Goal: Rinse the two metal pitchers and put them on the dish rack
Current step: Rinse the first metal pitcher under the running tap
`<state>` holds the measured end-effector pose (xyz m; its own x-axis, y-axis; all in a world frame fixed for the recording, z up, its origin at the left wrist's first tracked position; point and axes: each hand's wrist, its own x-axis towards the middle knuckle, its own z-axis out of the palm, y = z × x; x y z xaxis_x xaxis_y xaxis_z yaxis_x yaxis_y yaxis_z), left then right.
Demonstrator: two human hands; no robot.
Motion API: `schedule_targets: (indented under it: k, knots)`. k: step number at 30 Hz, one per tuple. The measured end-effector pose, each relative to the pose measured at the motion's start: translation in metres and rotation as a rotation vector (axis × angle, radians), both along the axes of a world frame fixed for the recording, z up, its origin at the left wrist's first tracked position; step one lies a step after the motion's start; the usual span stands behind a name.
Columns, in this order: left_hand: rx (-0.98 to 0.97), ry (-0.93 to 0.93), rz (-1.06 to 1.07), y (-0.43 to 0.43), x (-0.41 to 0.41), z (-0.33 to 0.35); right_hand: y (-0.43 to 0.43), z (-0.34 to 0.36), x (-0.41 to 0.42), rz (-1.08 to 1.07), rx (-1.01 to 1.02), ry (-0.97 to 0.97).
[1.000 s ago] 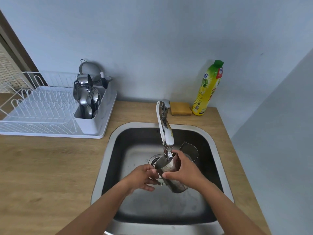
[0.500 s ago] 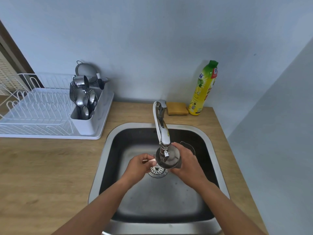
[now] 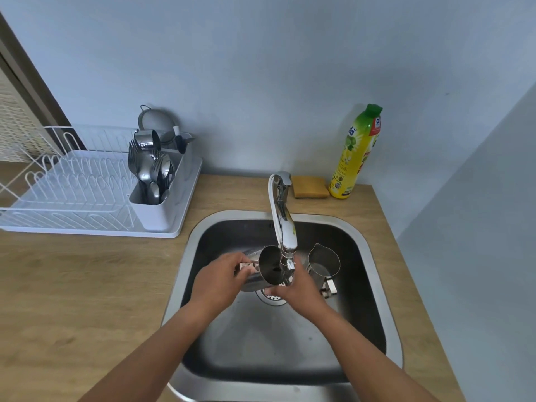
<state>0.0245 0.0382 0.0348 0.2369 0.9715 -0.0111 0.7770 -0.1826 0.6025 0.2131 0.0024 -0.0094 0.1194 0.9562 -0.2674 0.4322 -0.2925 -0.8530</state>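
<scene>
Pitchers first: one metal pitcher [image 3: 268,269] is held over the sink [image 3: 374,285] with its open mouth tipped up toward the tap's spout [image 3: 285,250], which looks like the sensible way to catch water inside it, though I can't make out any stream running. The left hand [image 3: 220,281] is closed on its handle side, and the right hand [image 3: 295,285] wraps the lower body from below, steadying it over the drain. It is plain polished steel, dark inside, with a squared handle. The second pitcher [image 3: 323,264] stands upright on the sink floor just beside the right hand, spout pointing back, apparently waiting its turn. The white dish rack [image 3: 87,198] sits well apart on the wooden tabletop [image 3: 72,285] to the left, with cutlery in its holder and open slots.
</scene>
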Motion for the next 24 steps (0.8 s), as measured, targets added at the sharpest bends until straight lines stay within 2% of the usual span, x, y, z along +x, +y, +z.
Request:
schedule_targets:
  k: [3, 7, 10, 12, 15, 18, 24]
  knots:
    - [0.003, 0.073, 0.014, 0.003, -0.006, -0.001, -0.002, -0.007, -0.005, 0.018, -0.067, 0.057]
    - [-0.109, 0.074, 0.015, 0.007, -0.012, -0.008, -0.009, -0.007, -0.002, 0.033, -0.128, 0.121]
    - [-0.262, -0.010, 0.011, 0.005, -0.012, -0.016, -0.016, -0.004, 0.005, 0.029, -0.167, 0.169]
    - [-0.388, -0.146, 0.025, 0.002, -0.010, -0.021, -0.021, 0.004, 0.010, 0.019, -0.186, 0.181]
    - [-0.606, -0.377, 0.049, -0.006, -0.002, -0.026, -0.028, 0.014, 0.018, 0.036, -0.191, 0.120]
    - [-0.751, -0.458, 0.018, -0.011, 0.007, -0.032, -0.033, 0.023, 0.025, 0.044, -0.165, 0.022]
    - [-0.834, -0.552, -0.057, -0.011, 0.025, -0.038, -0.035, 0.039, 0.036, 0.046, -0.040, -0.225]
